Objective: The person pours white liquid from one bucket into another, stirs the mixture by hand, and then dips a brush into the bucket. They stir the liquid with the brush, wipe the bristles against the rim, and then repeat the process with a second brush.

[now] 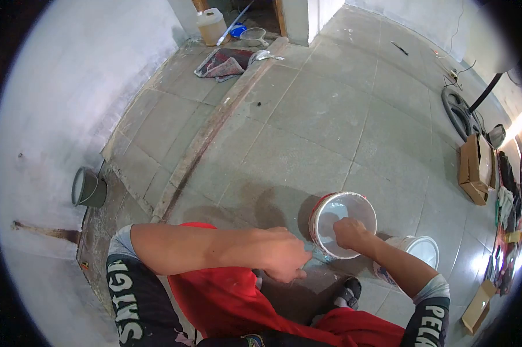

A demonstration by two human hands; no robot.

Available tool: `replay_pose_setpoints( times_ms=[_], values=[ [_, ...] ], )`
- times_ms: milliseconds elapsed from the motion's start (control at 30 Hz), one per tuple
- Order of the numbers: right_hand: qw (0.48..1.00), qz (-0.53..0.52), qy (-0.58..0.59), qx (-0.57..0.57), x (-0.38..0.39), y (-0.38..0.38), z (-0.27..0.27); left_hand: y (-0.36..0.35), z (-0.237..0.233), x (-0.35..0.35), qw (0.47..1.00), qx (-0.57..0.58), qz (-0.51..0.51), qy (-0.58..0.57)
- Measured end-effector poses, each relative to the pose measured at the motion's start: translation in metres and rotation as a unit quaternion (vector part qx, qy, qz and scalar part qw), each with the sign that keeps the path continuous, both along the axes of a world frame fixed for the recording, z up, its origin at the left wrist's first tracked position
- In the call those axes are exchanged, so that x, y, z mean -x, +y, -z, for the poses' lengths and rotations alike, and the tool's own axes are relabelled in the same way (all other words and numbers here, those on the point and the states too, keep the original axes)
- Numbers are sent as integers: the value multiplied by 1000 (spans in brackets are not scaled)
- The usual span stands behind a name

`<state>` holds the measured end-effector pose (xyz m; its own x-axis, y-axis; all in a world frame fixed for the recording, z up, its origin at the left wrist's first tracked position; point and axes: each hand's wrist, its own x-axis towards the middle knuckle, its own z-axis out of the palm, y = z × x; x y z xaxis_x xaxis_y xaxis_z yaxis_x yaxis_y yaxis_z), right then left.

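A white bucket [369,215] with a red outside and a smeared rim stands on the floor in front of me, pale liquid inside. My right hand [352,232] is closed in a fist over its opening, and what it grips, if anything, is hidden. To the left of the bucket, my left hand [287,255] has its fingers curled, and I cannot make out what is in them. A pale blue, see-through material [318,253] shows between that hand and the bucket's rim. Beside my right forearm stands a second white bucket [424,250], partly hidden by the arm.
A dark pail [89,188] stands by the left wall. A raised floor strip [214,130] runs toward the doorway, near a crumpled rag [226,63] and a jug [211,26]. At right are a cardboard box [475,168], a round black stand base [460,113] and scattered items.
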<state>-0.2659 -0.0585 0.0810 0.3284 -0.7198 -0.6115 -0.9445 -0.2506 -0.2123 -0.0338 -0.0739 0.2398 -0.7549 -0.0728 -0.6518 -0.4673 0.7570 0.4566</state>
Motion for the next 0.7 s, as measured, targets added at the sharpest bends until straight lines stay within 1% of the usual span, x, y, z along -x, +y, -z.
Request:
replay_pose_setpoints(
  times_ms=[167,300,367,433,467,533,600,667,700],
  values=[
    [1000,-7,-10,26,-4,-4,-2,-1,-1,1,1000,-6,-2,-18],
    [998,-46,4,30,1,-12,-30,1,-1,-2,1000,-5,-3,2],
    [998,-54,10,30,6,-11,-32,2,2,-5,1000,-15,-3,5],
    [993,-32,-1,117,15,-14,-28,0,0,-2,1000,-22,0,12],
    [993,-28,2,114,19,-15,-26,-1,-3,1,1000,-17,3,-6],
    [989,-24,7,149,23,-20,-19,-1,-5,4,1000,-9,9,-23],
    [989,-27,3,146,19,-9,5,-1,-3,5,999,-7,0,-38],
    [989,-28,-1,142,13,-4,9,-2,-2,3,1000,-4,6,-30],
    [995,-33,-2,89,6,-2,6,-2,-1,2,1000,-3,10,-24]
  ],
)
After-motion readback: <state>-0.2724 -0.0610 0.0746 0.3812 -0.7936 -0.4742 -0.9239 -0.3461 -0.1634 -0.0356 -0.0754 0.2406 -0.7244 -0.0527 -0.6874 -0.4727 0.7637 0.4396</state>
